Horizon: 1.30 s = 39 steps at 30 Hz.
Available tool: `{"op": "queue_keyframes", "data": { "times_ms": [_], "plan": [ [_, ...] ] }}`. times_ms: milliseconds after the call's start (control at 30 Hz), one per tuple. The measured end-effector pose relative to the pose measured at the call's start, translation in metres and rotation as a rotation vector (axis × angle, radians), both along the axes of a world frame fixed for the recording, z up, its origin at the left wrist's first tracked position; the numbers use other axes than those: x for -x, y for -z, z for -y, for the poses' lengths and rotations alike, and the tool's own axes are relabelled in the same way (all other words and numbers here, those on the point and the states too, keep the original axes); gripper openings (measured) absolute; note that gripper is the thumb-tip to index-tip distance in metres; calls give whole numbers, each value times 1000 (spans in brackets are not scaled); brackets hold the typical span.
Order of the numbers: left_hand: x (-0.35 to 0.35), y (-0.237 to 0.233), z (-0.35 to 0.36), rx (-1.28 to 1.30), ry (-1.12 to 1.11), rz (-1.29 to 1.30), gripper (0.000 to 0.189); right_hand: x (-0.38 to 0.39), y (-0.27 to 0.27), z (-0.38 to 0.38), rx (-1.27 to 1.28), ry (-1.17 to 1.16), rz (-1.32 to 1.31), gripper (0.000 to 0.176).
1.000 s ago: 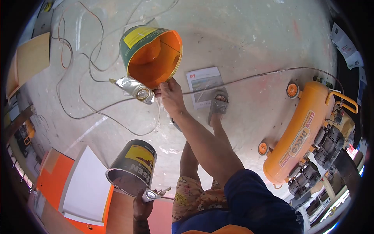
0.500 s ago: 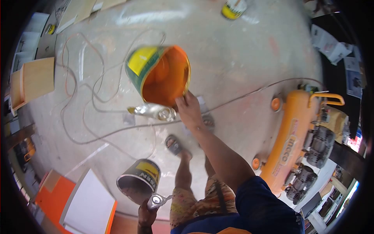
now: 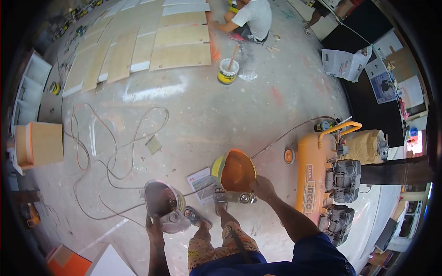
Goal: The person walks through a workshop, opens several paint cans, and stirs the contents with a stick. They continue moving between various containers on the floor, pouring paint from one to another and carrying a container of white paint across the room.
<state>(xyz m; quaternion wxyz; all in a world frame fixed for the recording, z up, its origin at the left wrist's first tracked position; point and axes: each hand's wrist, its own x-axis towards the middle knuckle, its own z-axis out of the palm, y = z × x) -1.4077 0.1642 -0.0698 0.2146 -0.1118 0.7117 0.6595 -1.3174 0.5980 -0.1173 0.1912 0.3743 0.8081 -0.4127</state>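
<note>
My right hand [image 3: 263, 187] is closed at the rim of a paint bucket [image 3: 220, 169] that is stained orange inside and tilted with its mouth toward me. A silver metal spray gun part [image 3: 246, 198] hangs under that bucket, close to my fingers. On the other side my left hand [image 3: 155, 230] is closed at the lower edge of a second paint bucket [image 3: 180, 202], dark inside and smeared by motion. Beside that hand is a blurred silver-grey metal piece [image 3: 174, 222]. Both buckets are held above the floor, over my sandalled feet.
An orange air compressor [image 3: 309, 184] stands at the right. Thin hoses [image 3: 108, 172] loop over the floor at the left. Ahead are a paint can with a stick [image 3: 226, 77], rows of flat boards [image 3: 179, 57] and a crouching person [image 3: 253, 20]. A printed sheet [image 3: 200, 180] lies by my feet.
The view has tilted up, bringing the boards and the crouching person in. The orange-stained bucket sits lower and further right in view; the dark bucket has come up, nearer to it.
</note>
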Motion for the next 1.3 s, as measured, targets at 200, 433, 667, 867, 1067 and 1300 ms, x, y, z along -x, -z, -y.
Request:
{"op": "queue_keyframes", "data": {
  "times_ms": [200, 433, 667, 867, 1067, 1300],
  "plan": [
    [68, -58, -115, -40, 90, -171, 45, -19, -44, -37, 83, 94, 43, 30],
    [126, -55, -155, -47, 367, -19, 18, 16, -69, -77, -47, 61, -42, 32],
    [219, -65, -224, 182, 414, 81, 42, 138, -124, -128, -163, -202, -4, 38],
    [290, -70, -304, 780, 895, -41, 81, 264, -160, -146, -202, -343, 76, 34],
    [334, -83, -341, 763, 746, -85, 90, 356, -171, -154, -219, -331, 50, 38],
    [399, -119, -377, 816, 811, -26, 104, 432, -173, -180, -284, -331, -86, 38]
  ]
}}
